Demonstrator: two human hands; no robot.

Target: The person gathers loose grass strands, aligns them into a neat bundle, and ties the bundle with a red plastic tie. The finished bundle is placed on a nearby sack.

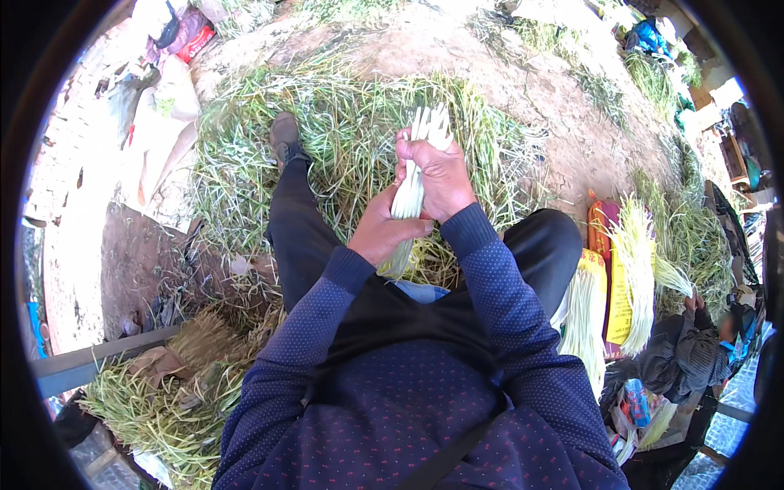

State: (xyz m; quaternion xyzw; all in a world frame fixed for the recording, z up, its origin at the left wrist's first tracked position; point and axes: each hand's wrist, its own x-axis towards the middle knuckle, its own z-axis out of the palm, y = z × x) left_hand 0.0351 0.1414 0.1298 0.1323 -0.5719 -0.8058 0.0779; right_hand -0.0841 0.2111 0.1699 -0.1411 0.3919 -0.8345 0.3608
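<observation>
A bundle of pale, whitish-green plant stalks (409,197) is held between my two hands, above my lap. My right hand (436,174) grips the upper part, with the cut-looking ends (430,122) sticking out above the fist. Lower down, my left hand (392,226) wraps around the bundle, its thumb lying across the stalks. The lower ends hang between my thighs, over yellowish leaves (432,263). Under and beyond my hands spreads a wide pile of green and straw-coloured leaves (343,141).
To the right, pale stalk bundles (634,269) lie on yellow and red printed sacks (600,223). A co-worker (689,349) sits at the lower right. A leaf heap (165,416) lies at lower left beside a grey beam (104,358). White sacks (168,122) stand at the upper left.
</observation>
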